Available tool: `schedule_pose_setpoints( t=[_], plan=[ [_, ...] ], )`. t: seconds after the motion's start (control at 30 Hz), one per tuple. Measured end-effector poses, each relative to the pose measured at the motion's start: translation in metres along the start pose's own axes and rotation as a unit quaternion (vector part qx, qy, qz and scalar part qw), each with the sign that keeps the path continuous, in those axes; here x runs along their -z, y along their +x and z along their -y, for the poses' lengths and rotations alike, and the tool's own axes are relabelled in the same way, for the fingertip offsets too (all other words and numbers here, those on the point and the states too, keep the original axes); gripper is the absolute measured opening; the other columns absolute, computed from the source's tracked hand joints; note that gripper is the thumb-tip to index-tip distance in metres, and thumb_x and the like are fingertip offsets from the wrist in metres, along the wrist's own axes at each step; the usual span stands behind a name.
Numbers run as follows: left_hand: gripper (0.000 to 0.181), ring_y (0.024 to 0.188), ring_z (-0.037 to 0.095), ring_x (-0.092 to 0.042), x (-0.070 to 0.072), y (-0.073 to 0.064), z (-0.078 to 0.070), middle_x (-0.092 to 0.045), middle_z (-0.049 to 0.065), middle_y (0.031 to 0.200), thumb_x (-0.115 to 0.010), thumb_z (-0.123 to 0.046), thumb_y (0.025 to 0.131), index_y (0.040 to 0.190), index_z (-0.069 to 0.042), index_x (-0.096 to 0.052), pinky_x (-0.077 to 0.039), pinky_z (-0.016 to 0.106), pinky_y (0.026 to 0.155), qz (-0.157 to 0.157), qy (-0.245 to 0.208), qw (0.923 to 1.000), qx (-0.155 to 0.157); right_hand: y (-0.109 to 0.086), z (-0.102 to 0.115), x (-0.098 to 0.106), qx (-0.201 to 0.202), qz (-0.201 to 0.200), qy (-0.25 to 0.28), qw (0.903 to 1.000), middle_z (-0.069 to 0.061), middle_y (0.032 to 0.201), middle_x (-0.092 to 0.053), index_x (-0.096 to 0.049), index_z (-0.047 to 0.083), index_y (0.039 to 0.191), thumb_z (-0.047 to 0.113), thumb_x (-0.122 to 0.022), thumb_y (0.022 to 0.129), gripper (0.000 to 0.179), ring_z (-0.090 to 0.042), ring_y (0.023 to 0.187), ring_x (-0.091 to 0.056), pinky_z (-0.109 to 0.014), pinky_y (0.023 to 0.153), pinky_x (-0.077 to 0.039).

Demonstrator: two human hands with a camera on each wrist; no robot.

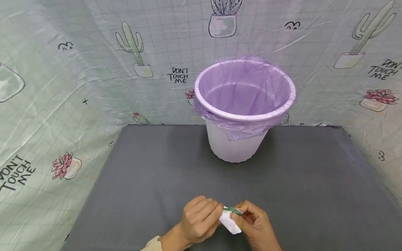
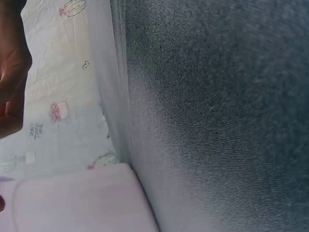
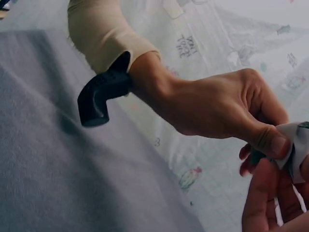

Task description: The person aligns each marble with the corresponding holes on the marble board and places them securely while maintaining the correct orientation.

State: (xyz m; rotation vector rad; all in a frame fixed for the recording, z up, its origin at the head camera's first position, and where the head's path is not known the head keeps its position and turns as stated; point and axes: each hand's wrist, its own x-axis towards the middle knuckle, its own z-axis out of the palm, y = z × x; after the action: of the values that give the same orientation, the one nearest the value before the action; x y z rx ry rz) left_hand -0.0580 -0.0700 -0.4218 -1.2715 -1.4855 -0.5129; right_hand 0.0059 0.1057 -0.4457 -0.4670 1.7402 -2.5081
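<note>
Both hands meet at the front of the grey table around a small white and green packet (image 1: 230, 223), which looks like a folded paper or foil wrapper; its exact kind is unclear. The left hand (image 1: 202, 218) pinches the packet's left end, fingers curled. On the other side, the right hand (image 1: 255, 223) grips it between thumb and fingers near the green strip. From the right wrist view, the left thumb presses on the white wrapper (image 3: 289, 133), and the right fingers (image 3: 263, 198) lie below it. The left wrist view catches only part of a hand at its edge.
Behind the hands stands a white bin (image 1: 235, 146) lined with a purple plastic bag (image 1: 245, 129) folded over its rim. A grey cloth (image 1: 157, 167) covers the table. Printed sheeting (image 1: 94, 69) with cactus drawings hangs around the back and sides.
</note>
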Motion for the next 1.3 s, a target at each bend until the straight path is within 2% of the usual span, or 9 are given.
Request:
schedule_pose_setpoints(
  t=[0.17, 0.37, 0.53, 0.7, 0.8, 0.87, 1.03, 1.17, 1.3],
  plan=[
    [0.036, 0.052, 0.006, -0.049, 0.002, 0.008, 0.004, -0.056, -0.002, 0.061, -0.043, -0.019, 0.095, 0.067, -0.005, -0.061, -0.040, 0.016, 0.054, -0.006, -0.012, 0.9997, -0.020, 0.001, 0.012, 0.001, 0.009, 0.031, -0.031, 0.9990, -0.026, 0.112, -0.050, -0.051, -0.006, 0.091, -0.011, -0.040, 0.090, 0.012, -0.027, 0.099, -0.054, -0.033, 0.072, -0.049],
    [0.032, 0.053, 0.008, -0.051, 0.001, 0.016, 0.009, -0.057, -0.001, 0.061, -0.044, -0.013, 0.092, 0.067, -0.005, -0.061, -0.041, 0.017, 0.055, -0.014, -0.003, 0.9997, -0.021, 0.002, 0.020, 0.005, 0.037, 0.153, 0.090, 0.9834, -0.029, 0.127, -0.039, -0.042, -0.005, 0.108, 0.000, -0.040, 0.094, 0.015, -0.032, 0.111, -0.047, -0.038, 0.086, -0.044],
    [0.021, 0.059, 0.013, -0.054, -0.002, 0.017, 0.005, -0.059, 0.000, 0.067, -0.048, -0.008, 0.084, 0.070, -0.007, -0.063, -0.042, 0.022, 0.057, -0.003, 0.025, 0.9997, 0.005, 0.002, 0.018, 0.007, 0.005, 0.171, 0.166, 0.9713, -0.025, 0.127, -0.040, -0.037, 0.000, 0.106, 0.001, -0.042, 0.093, 0.015, -0.033, 0.115, -0.043, -0.043, 0.093, -0.036],
    [0.016, 0.065, 0.017, -0.048, -0.006, 0.017, 0.002, -0.053, 0.004, 0.073, -0.052, -0.010, 0.081, 0.074, -0.008, -0.067, -0.037, 0.027, 0.061, -0.038, 0.051, 0.9976, 0.028, 0.003, 0.018, 0.006, -0.012, 0.184, 0.213, 0.9594, -0.026, 0.128, -0.038, -0.034, 0.001, 0.108, 0.001, -0.037, 0.095, 0.013, -0.034, 0.119, -0.038, -0.045, 0.097, -0.031],
    [0.019, 0.064, 0.015, -0.044, -0.007, 0.019, -0.001, -0.050, 0.004, 0.073, -0.054, -0.016, 0.086, 0.080, -0.006, -0.069, -0.034, 0.026, 0.061, -0.046, 0.054, 0.9968, 0.037, 0.004, 0.018, 0.005, -0.008, 0.181, 0.232, 0.9555, -0.027, 0.133, -0.032, -0.033, 0.000, 0.112, 0.003, -0.039, 0.094, 0.019, -0.035, 0.120, -0.036, -0.044, 0.098, -0.030],
    [0.020, 0.063, 0.013, -0.045, -0.006, 0.020, -0.003, -0.053, 0.003, 0.073, -0.056, -0.018, 0.087, 0.083, -0.004, -0.069, -0.035, 0.023, 0.061, -0.045, 0.053, 0.9966, 0.044, 0.005, 0.019, 0.004, 0.000, 0.176, 0.227, 0.9578, -0.027, 0.133, -0.031, -0.030, -0.003, 0.120, 0.002, -0.042, 0.093, 0.030, -0.033, 0.118, -0.038, -0.041, 0.097, -0.033],
    [0.014, 0.061, 0.012, -0.050, -0.004, 0.023, -0.006, -0.062, 0.005, 0.075, -0.055, -0.006, 0.086, 0.084, -0.006, -0.069, -0.039, 0.020, 0.058, -0.057, 0.060, 0.9965, 0.008, 0.006, 0.020, 0.004, 0.028, 0.151, 0.152, 0.9764, -0.031, 0.130, -0.033, -0.020, -0.013, 0.131, -0.002, -0.051, 0.088, 0.054, -0.033, 0.115, -0.042, -0.034, 0.091, -0.040],
    [0.022, 0.063, 0.015, -0.057, -0.003, 0.027, -0.007, -0.063, 0.009, 0.074, -0.050, 0.002, 0.087, 0.081, -0.006, -0.069, -0.045, 0.020, 0.058, -0.066, 0.041, 0.9969, -0.010, 0.005, 0.023, 0.003, 0.040, 0.130, 0.116, 0.9839, -0.032, 0.129, -0.034, -0.026, -0.016, 0.129, -0.005, -0.054, 0.085, 0.053, -0.035, 0.117, -0.041, -0.035, 0.089, -0.041],
    [0.026, 0.061, 0.015, -0.058, -0.004, 0.031, -0.007, -0.062, 0.008, 0.071, -0.047, 0.003, 0.087, 0.080, -0.009, -0.069, -0.047, 0.020, 0.057, -0.070, 0.052, 0.9960, -0.021, 0.004, 0.025, 0.003, 0.047, 0.123, 0.123, 0.9836, -0.028, 0.129, -0.037, -0.029, -0.013, 0.128, -0.010, -0.052, 0.084, 0.050, -0.033, 0.115, -0.043, -0.034, 0.088, -0.042]
  ],
)
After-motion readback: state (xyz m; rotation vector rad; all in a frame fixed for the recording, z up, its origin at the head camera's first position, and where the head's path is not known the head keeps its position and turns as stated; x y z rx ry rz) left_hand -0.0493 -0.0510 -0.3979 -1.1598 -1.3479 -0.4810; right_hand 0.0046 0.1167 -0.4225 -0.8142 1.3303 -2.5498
